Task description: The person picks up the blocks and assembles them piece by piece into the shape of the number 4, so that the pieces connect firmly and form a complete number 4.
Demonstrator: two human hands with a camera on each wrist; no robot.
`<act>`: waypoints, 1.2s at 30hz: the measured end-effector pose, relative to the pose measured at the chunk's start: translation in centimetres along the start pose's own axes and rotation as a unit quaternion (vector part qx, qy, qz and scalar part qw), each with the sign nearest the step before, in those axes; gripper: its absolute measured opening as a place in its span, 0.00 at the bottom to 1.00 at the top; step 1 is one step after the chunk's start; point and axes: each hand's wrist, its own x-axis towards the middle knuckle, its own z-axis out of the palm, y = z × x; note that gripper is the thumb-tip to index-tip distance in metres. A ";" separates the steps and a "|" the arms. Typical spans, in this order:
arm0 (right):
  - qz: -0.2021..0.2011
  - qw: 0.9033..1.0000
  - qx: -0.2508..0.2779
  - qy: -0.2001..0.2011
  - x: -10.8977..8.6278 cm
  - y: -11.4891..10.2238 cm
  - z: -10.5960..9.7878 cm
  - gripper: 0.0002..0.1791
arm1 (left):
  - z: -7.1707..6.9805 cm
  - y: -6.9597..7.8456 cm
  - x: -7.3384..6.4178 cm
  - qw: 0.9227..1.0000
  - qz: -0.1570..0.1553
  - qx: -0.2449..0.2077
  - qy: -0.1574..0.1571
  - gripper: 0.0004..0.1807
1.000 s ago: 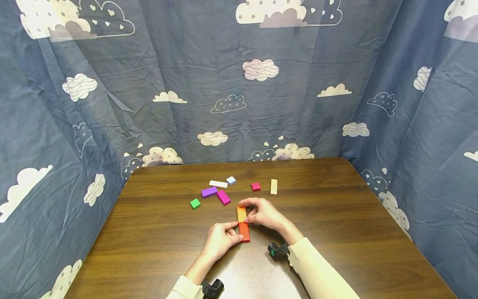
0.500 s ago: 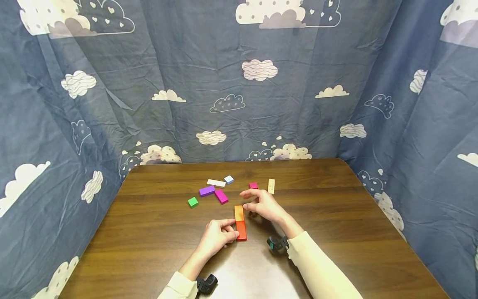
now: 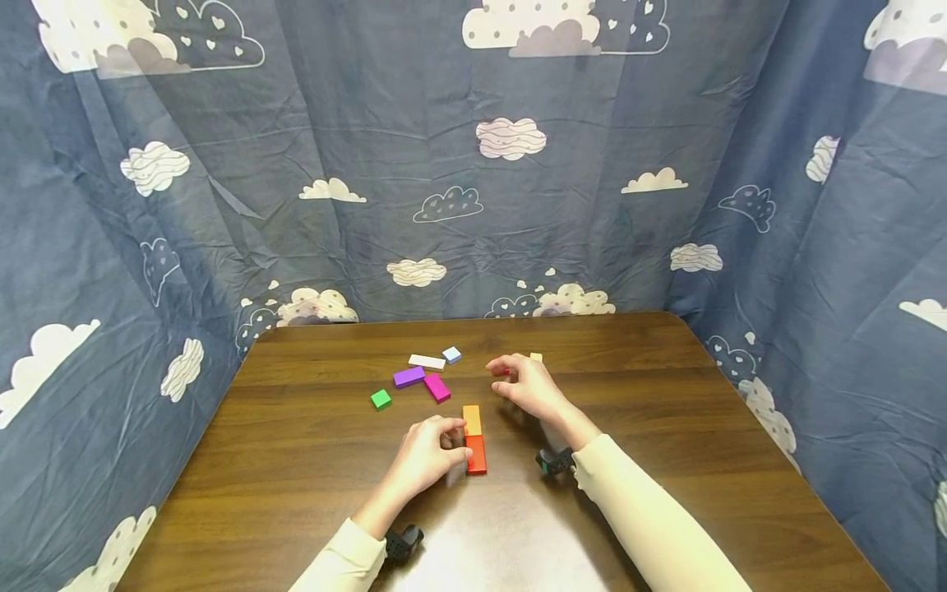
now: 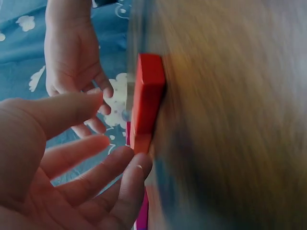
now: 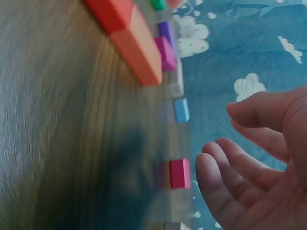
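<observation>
A red block (image 3: 477, 456) and an orange block (image 3: 472, 420) lie end to end in one line on the wooden table. Just left of them is my left hand (image 3: 423, 450), fingers loosely bent, thumb and index fingertips right at the blocks' left side in the head view. The left wrist view shows nothing in its grasp. My right hand (image 3: 531, 390) hovers beyond and to the right of the orange block, thumb and fingers apart, holding nothing. Its fingertips are near a small crimson block (image 5: 180, 173), mostly hidden by the hand in the head view.
A cream block (image 3: 536, 358) peeks out behind my right hand. Left of centre lie a green block (image 3: 381, 400), a purple block (image 3: 408, 377), a magenta block (image 3: 437, 387), a white block (image 3: 427, 363) and a light blue block (image 3: 452, 355). A cloud-patterned curtain (image 3: 385, 230) surrounds the table.
My right hand has let go of the orange block and moved away toward the crimson block. My left hand has loosened from the red block and shifted slightly left. Both blocks stay aligned.
</observation>
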 end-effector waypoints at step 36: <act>0.006 0.970 -0.244 -0.001 4.3 4.6 -0.3 0.19 | 1.4 -0.8 0.2 0.986 0.072 0.133 -0.073 0.37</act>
